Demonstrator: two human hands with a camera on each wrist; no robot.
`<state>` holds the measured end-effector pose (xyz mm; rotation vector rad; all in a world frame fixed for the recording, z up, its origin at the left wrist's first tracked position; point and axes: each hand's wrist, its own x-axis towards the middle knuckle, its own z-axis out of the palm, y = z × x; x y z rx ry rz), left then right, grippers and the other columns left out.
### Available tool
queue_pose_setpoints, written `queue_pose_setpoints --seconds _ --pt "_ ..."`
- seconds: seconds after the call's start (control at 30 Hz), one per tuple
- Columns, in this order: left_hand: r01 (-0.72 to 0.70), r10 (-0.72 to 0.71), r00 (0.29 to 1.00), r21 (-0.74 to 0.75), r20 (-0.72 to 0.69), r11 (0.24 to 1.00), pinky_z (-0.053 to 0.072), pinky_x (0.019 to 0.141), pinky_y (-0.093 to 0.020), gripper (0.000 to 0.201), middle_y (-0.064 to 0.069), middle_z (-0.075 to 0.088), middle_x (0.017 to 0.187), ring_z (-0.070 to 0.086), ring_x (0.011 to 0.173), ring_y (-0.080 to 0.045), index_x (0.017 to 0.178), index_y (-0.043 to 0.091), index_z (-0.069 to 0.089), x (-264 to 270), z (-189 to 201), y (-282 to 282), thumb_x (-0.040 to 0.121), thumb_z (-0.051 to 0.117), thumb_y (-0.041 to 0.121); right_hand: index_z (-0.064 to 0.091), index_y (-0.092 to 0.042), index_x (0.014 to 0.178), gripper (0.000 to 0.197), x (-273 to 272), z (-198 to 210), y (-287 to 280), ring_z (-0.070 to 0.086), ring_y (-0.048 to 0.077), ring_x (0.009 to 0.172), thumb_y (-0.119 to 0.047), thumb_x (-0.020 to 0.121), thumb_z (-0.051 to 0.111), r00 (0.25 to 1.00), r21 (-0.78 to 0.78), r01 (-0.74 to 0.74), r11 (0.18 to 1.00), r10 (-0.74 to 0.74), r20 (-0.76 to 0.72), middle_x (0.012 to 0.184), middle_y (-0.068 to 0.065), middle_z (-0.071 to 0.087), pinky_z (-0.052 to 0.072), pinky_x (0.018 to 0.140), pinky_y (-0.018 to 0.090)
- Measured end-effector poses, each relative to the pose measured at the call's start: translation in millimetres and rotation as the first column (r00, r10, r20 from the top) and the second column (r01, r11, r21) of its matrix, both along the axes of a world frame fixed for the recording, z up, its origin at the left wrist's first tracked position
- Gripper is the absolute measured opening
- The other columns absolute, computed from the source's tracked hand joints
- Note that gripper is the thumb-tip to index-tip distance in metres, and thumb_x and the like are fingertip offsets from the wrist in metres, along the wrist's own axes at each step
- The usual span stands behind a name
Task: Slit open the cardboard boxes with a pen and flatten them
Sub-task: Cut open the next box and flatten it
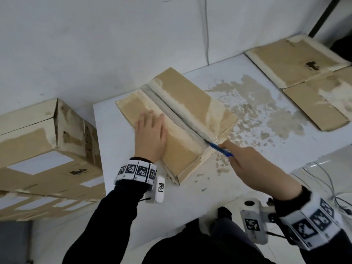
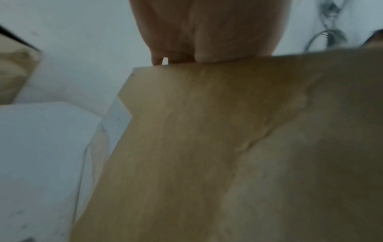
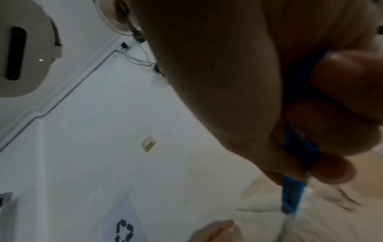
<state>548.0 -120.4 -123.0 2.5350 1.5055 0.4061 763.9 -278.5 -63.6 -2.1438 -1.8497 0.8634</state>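
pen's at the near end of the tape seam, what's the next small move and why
Probably push the blue pen away along the taped seam, since its tip sits at the box's near edge, the tape looks uncut, and the left hand presses the top flat.

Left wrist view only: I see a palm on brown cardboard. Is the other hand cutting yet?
Observer: Yes. The right hand grips a blue pen, tip at the near end of the brown cardboard box's taped centre seam.
Operator: Where's my palm relative to that seam?
Observer: The left hand lies flat on the flap left of it.
Operator: Any boxes done?
Observer: Two flattened cardboard boxes lie on the white table's far right.
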Motion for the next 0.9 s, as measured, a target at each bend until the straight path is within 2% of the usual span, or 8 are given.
queue_pose_setpoints --seconds 0.1,0.17,0.23,0.3,0.47,0.57,0.7,0.9 --pt "0.421 -0.424 0.905 0.084 0.028 0.903 0.040 0.101 -0.043 0.044 -0.014 0.058 0.120 0.051 0.118 -0.030 0.114 0.008 0.062 15 6 -14 0.096 0.027 0.028 0.050 -0.026 0.123 0.031 1 -7 -7 0.033 0.011 0.043 -0.010 0.099 0.039 0.977 0.047 0.109 0.993 -0.098 -0.190 0.071 0.011 0.058 0.028 0.045 0.021" --pt "0.505 -0.510 0.860 0.095 0.033 0.858 0.039 0.096 -0.034 0.038 -0.010 0.058 0.113 0.051 0.109 -0.025 0.107 0.007 0.061 27 8 -18 0.095 0.031 0.027 0.054 -0.026 0.125 0.033 3 -9 -11 0.043 0.006 0.042 -0.011 0.098 0.043 0.950 0.076 0.193 0.978 -0.166 -0.266 0.085 0.007 0.062 0.034 0.046 0.015" --pt "0.518 -0.522 0.853 0.113 0.011 0.848 0.034 0.092 -0.030 0.033 -0.007 0.056 0.110 0.047 0.105 -0.022 0.107 0.009 0.058 34 6 -16 0.094 0.034 0.027 0.055 -0.025 0.128 0.035 4 -11 -13 0.047 -0.001 0.043 -0.011 0.098 0.043 0.930 0.075 0.236 0.969 -0.203 -0.306 0.086 -0.003 0.060 0.037 0.048 0.011" --pt "0.534 -0.538 0.843 0.112 0.002 0.838 0.034 0.093 -0.030 0.031 -0.004 0.054 0.109 0.044 0.103 -0.019 0.106 0.011 0.056 36 3 -12 0.094 0.035 0.030 0.054 -0.025 0.130 0.037 3 -12 -14 0.043 0.001 0.040 -0.011 0.098 0.043 0.925 0.075 0.244 0.967 -0.209 -0.316 0.081 -0.007 0.060 0.035 0.045 0.012" --pt "0.508 -0.512 0.858 0.082 0.037 0.857 0.031 0.086 -0.031 0.036 0.006 0.045 0.089 0.039 0.087 -0.013 0.088 0.020 0.052 45 2 -5 0.091 0.039 0.054 0.054 -0.028 0.132 0.040 9 -17 -13 0.032 0.006 0.041 -0.012 0.097 0.044 0.883 -0.005 0.278 0.961 -0.257 -0.393 0.075 -0.008 0.061 0.029 0.041 0.013" --pt "0.468 -0.477 0.876 0.115 0.074 0.876 0.028 0.087 -0.033 0.037 0.007 0.044 0.083 0.039 0.083 -0.014 0.079 0.019 0.049 51 4 -3 0.090 0.041 0.053 0.053 -0.029 0.133 0.040 7 -18 -11 0.033 0.007 0.045 -0.013 0.098 0.044 0.854 -0.040 0.300 0.953 -0.287 -0.433 0.074 -0.007 0.060 0.030 0.042 0.014" --pt "0.441 -0.450 0.892 0.139 0.044 0.887 0.027 0.088 -0.035 0.034 0.007 0.043 0.082 0.042 0.083 -0.016 0.076 0.020 0.045 52 4 -5 0.092 0.039 0.049 0.052 -0.026 0.134 0.041 6 -12 -14 0.032 0.007 0.045 -0.008 0.098 0.044 0.678 -0.178 0.339 0.924 -0.371 -0.634 0.068 -0.001 0.051 0.029 0.042 0.019" --pt "0.446 -0.460 0.885 0.154 0.071 0.882 0.029 0.085 -0.036 0.030 0.007 0.041 0.082 0.042 0.083 -0.018 0.076 0.021 0.043 52 3 -5 0.094 0.039 0.044 0.054 -0.027 0.132 0.040 11 -9 -10 0.031 0.007 0.044 -0.008 0.098 0.043 0.734 -0.164 0.272 0.948 -0.315 -0.601 0.066 -0.003 0.048 0.029 0.043 0.021"
